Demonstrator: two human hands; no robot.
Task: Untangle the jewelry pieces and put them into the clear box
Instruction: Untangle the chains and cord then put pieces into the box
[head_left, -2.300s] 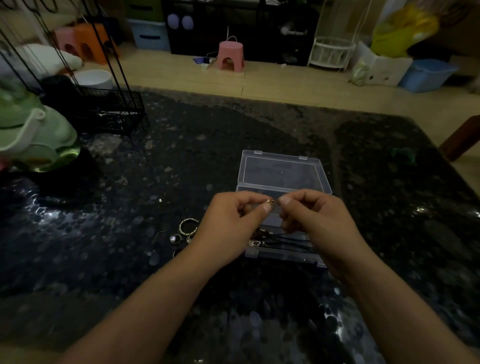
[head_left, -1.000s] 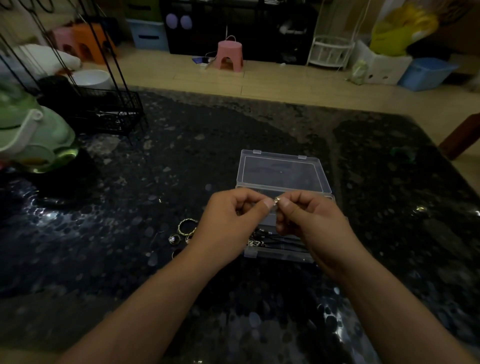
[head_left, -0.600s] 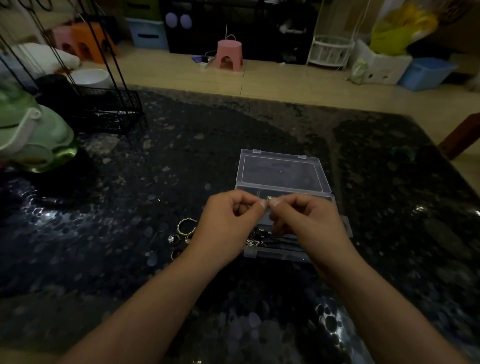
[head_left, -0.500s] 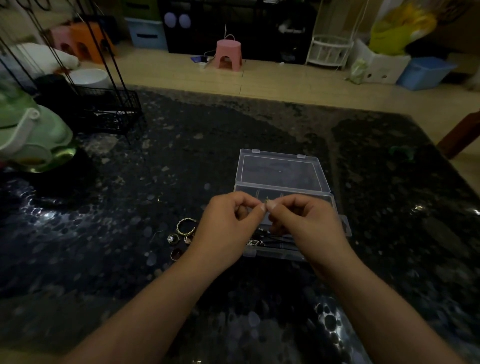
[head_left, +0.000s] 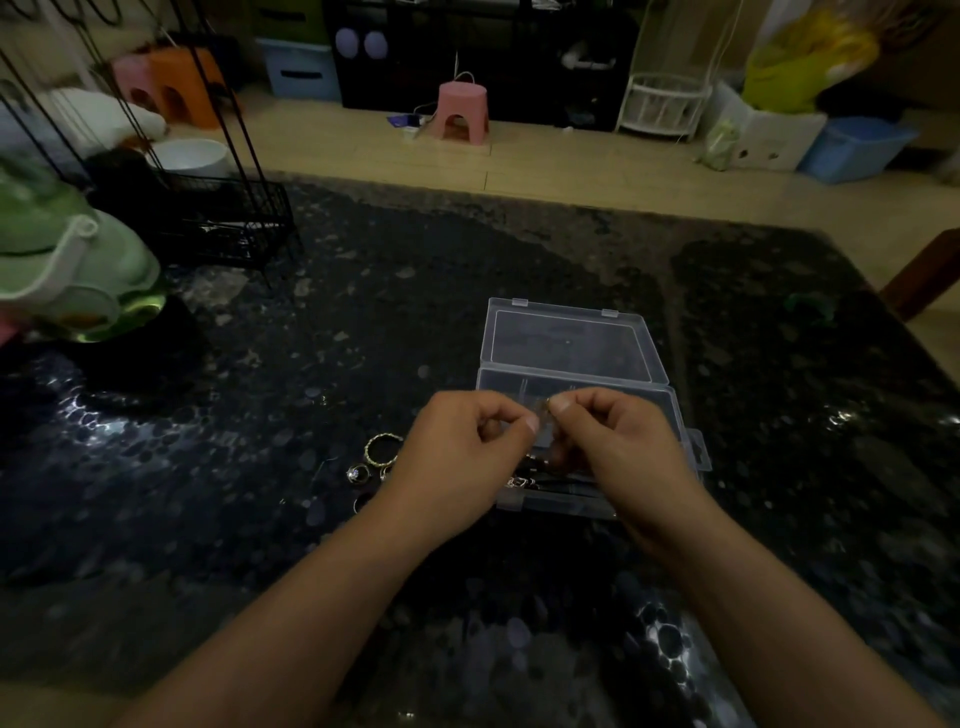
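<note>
My left hand (head_left: 457, 457) and my right hand (head_left: 623, 452) still pinch one small jewelry piece (head_left: 544, 404) between the fingertips, above the open clear box (head_left: 670, 410). Compared with two seconds ago, the hands have moved closer together and the fingertips almost touch now. I judge that the knot is nearly worked loose but not yet free. Some dark pieces already lie in the box near its front wall. A few rings (head_left: 382, 449) wait on the counter (head_left: 311, 364), just left of my left hand.
</note>
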